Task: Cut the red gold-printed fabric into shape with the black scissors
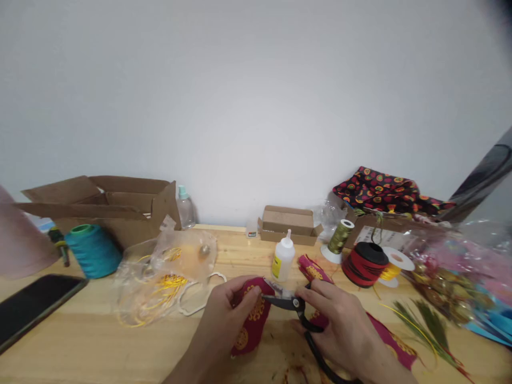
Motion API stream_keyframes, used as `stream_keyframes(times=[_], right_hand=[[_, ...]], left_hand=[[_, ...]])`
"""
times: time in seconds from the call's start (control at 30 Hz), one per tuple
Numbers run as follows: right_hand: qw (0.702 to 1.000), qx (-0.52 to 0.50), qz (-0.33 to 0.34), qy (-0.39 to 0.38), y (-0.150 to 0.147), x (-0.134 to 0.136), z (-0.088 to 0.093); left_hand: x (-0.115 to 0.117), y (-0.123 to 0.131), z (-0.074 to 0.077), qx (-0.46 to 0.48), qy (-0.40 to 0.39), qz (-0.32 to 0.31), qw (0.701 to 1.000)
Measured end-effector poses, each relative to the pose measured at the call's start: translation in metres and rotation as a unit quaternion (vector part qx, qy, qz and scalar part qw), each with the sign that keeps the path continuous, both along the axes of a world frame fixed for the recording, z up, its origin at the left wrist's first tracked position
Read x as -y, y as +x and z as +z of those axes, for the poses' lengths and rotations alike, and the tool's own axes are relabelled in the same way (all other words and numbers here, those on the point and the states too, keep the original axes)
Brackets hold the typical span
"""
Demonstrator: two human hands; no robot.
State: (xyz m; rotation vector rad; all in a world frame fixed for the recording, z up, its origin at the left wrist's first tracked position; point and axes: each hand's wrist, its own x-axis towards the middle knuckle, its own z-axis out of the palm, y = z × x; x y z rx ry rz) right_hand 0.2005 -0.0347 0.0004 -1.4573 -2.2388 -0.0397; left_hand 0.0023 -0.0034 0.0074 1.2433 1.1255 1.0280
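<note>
My left hand pinches a dark red piece of fabric with gold round patterns, held up over the table. In my right hand is a pair of black-handled scissors, its blade tips pointing left and touching or very near the fabric's upper edge. More red patterned fabric lies behind and partly under my right hand, and another red strip shows to its right. A white glue bottle with a pointed nozzle stands just beyond the scissors.
Left are an open cardboard box, a teal thread cone, a phone and a plastic bag with yellow cord. A small box stands against the wall. Right are a red cord spool, green tassels and bagged trinkets.
</note>
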Motion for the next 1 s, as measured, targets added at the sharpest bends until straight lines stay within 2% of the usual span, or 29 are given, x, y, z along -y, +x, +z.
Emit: stream_keyframes(times=[0.47, 1.0], right_hand=[[0.997, 0.014, 0.009, 0.07, -0.0031, -0.0015, -0.0002], [0.998, -0.007, 0.018, 0.065, -0.0021, -0.0023, -0.006]], left_hand=[[-0.0004, -0.0009, -0.0041, 0.053, -0.054, -0.036, 0.996], [0.0, 0.0005, -0.0042, 0.094, -0.049, -0.018, 0.994]])
